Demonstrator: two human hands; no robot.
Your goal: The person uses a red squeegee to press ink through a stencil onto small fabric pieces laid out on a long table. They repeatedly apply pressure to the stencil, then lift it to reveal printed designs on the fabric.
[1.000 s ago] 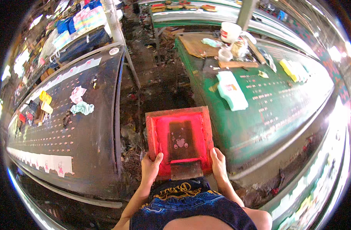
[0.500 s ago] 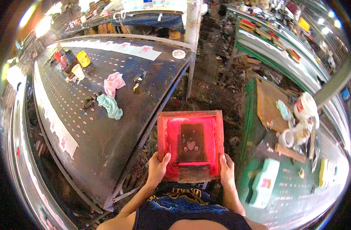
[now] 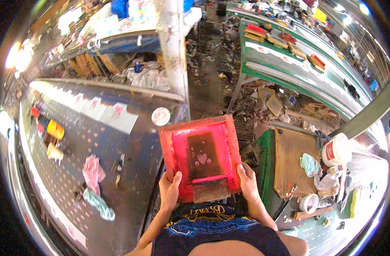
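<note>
A wooden-framed printing screen with bright red-pink mesh is held in front of my body. Its darker middle panel carries a small pale heart-like design, and a brownish strip lies across its near edge. On the left side of the frame, my left hand is closed, thumb on top. Gripping the right side likewise is my right hand. The undersides of both hands' fingers are hidden below the frame. The screen is tilted slightly, its right side a bit farther off.
Left stands a long dark table with a pink cloth, a teal cloth and a yellow cup. A post rises beyond it. At right, a green table holds a brown board, a white bucket and a white tub.
My view has swung forward along the aisle, so the dark table sits farther left and lower. The screen, still in both hands, has turned slightly anticlockwise.
</note>
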